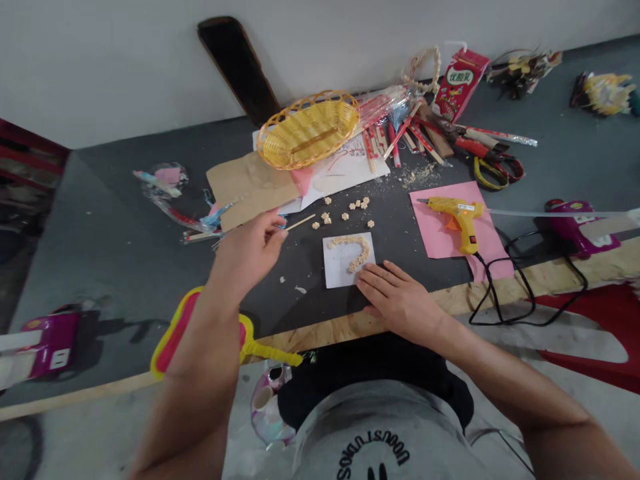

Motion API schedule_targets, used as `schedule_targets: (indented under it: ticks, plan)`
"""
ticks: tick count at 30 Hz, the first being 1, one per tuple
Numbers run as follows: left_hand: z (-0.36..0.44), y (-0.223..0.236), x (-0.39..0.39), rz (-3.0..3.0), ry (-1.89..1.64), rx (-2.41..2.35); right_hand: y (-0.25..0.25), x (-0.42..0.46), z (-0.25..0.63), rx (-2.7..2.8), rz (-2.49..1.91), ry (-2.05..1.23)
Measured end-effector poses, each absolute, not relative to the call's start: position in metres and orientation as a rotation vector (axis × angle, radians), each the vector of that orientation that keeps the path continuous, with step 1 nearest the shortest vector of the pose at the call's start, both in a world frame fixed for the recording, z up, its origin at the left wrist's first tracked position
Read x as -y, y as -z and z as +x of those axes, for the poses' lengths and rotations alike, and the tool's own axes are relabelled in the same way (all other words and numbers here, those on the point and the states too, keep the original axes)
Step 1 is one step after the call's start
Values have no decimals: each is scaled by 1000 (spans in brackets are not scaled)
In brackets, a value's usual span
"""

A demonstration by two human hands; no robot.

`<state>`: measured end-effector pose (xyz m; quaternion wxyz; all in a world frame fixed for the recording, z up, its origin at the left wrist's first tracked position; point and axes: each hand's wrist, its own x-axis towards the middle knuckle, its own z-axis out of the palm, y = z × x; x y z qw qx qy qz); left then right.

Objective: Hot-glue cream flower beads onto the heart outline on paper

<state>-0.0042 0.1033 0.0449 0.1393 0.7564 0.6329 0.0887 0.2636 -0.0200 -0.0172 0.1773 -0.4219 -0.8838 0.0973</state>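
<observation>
My left hand [250, 250] is raised over the dark table [125, 267], its fingers pinched on a thin wooden stick [300, 222] that points right. My right hand [397, 297] lies flat with fingers stretched, pressing the lower right corner of a small white card [336, 273]. On the card, small beige flower-shaped pieces [357, 248] form a curved hook shape. Several loose flower pieces [345, 212] lie scattered just beyond the card.
A yellow glue gun [459, 217] rests on pink paper [440, 237], its black cord [500, 293] trailing over the table's front edge. A yellow woven basket [307, 129], brown cardboard [250, 187], chopsticks in red wrappers [395, 133], a red carton [459, 83] and scissors [493, 167] lie behind.
</observation>
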Motion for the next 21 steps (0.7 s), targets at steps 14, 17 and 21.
schedule_targets:
  ticks: [14,17,21]
  plan:
    - [64,-38,-132,2392,-360,-1491,8,15,300,2328,-1020,-346]
    - [94,-28,-155,2528,-224,-1321,5,17,300,2286,-1047,-334]
    - [118,-11,-175,2622,-154,-1345,5,22,307,2249,-1110,-351]
